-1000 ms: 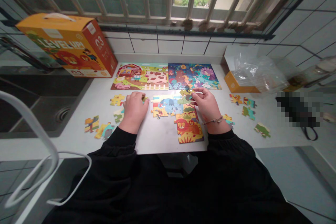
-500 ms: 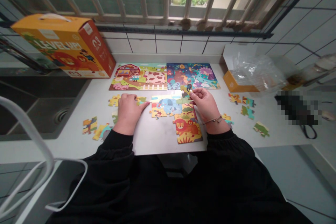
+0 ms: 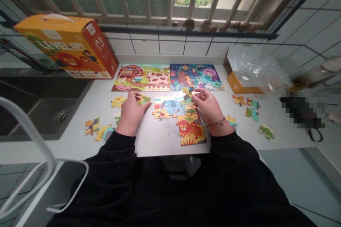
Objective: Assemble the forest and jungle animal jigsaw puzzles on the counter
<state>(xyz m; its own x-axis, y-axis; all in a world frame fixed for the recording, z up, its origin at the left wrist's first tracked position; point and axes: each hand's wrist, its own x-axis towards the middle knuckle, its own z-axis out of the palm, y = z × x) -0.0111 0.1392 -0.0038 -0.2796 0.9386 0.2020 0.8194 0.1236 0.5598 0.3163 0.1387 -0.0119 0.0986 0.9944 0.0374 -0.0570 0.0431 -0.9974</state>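
Note:
My right hand [image 3: 207, 108] pinches a puzzle piece [image 3: 188, 93] over the upper right part of the partly joined puzzle. That puzzle shows a blue elephant [image 3: 172, 107] at the left and orange lions [image 3: 189, 129] below right. My left hand [image 3: 132, 111] rests on the counter left of the elephant, thumb and fingers apart. Beside its fingers lies a green and yellow piece [image 3: 144, 99], and a yellow piece [image 3: 117, 101] is just to its left. Behind them lie a farm puzzle [image 3: 157, 78] and a dark blue night puzzle [image 3: 197, 77], both assembled.
An orange box [image 3: 66, 48] stands at the back left beside the dark sink [image 3: 39, 110]. Loose pieces lie left [image 3: 92, 126] and right [image 3: 252, 114] on the counter. An open box [image 3: 243, 87] with clear plastic is at the back right. A white cable [image 3: 39, 138] hangs front left.
My right hand's piece has moved slightly and shows more of its face above the puzzle's upper right. My left hand has shifted slightly to the right, its fingers more raised.

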